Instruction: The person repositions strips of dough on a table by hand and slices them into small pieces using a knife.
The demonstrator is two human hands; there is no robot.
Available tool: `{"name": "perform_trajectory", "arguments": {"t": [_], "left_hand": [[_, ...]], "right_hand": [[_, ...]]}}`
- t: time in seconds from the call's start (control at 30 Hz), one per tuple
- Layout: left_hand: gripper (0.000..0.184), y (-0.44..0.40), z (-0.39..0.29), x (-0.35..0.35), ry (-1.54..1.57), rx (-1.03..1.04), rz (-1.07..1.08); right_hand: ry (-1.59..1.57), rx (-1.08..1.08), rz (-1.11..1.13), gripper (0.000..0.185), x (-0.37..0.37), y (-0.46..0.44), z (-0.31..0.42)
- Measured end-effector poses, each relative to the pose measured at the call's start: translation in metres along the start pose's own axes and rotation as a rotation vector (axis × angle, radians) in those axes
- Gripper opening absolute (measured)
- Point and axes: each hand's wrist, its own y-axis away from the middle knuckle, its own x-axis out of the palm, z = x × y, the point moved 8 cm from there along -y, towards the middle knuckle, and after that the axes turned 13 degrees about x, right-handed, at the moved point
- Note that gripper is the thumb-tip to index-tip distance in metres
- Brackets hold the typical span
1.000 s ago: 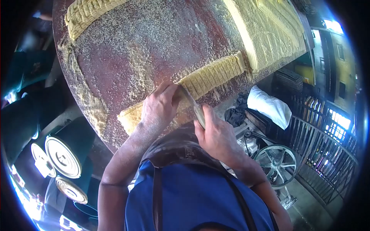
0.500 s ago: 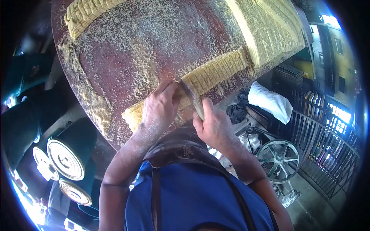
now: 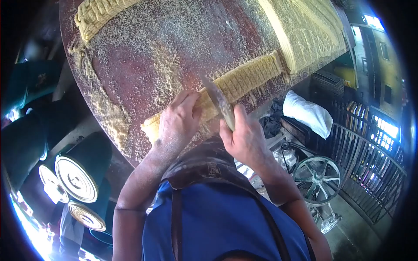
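Observation:
A long strip of yellow layered dough (image 3: 252, 78) lies diagonally near the table's front edge, with cut lines across its right part. My left hand (image 3: 179, 118) rests over the strip's left part, its fingers drawn together and gripping it. In my right hand (image 3: 247, 138) is a knife (image 3: 215, 95), held by its handle with the blade across the strip just right of my left fingertips. Whether the blade touches the dough I cannot tell. The strip's left end shows beyond my left hand.
Crumbs cover the dark red table (image 3: 191, 65). Another scored dough strip (image 3: 102, 17) lies at the far left, and a wide dough slab (image 3: 309, 39) at the right. Beyond the right edge are a white sack (image 3: 307, 114) and a spoked wheel (image 3: 318, 179).
The knife and my right hand have shifted slightly right and downward, with more of the blade showing. My left hand stays nearly in place on the dough strip.

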Motion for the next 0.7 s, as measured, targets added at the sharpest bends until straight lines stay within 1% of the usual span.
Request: {"name": "perform_trajectory", "arguments": {"t": [0.07,0.1,0.2,0.33,0.4,0.47,0.53,0.57,0.67,0.7], "left_hand": [[0.032,0.001,0.004,0.0,-0.019,-0.047,-0.005],[0.032,-0.001,0.004,-0.001,-0.017,-0.044,-0.006],[0.032,-0.001,0.003,-0.002,-0.05,-0.007,0.02],[0.029,0.001,0.009,0.003,0.009,-0.018,0.018],[0.022,-0.002,0.006,-0.001,0.023,-0.024,0.021],[0.021,-0.001,0.006,-0.003,0.023,0.02,0.009],[0.022,0.003,0.005,-0.008,0.003,0.025,-0.02],[0.03,0.007,0.006,-0.012,-0.028,-0.029,0.016],[0.031,0.011,0.01,-0.01,-0.014,-0.062,0.018],[0.031,0.01,0.009,-0.011,-0.051,-0.03,0.038]], "right_hand": [[0.078,0.002,0.048,0.029,0.007,0.011,0.001],[0.169,0.041,0.063,0.028,0.009,0.014,0.001],[0.152,0.049,0.092,0.03,0.001,0.016,0.01],[0.107,0.123,0.155,0.031,0.044,-0.033,-0.001],[0.153,-0.006,-0.016,0.03,0.043,-0.041,0.008],[0.133,0.002,-0.021,0.028,0.025,-0.035,0.012],[0.064,0.064,0.042,0.028,0.012,-0.019,0.009],[-0.001,0.02,0.006,0.028,0.005,-0.007,0.012],[0.074,0.014,0.033,0.028,0.011,0.013,0.013],[0.142,0.062,0.072,0.028,0.015,0.016,0.013]]}}
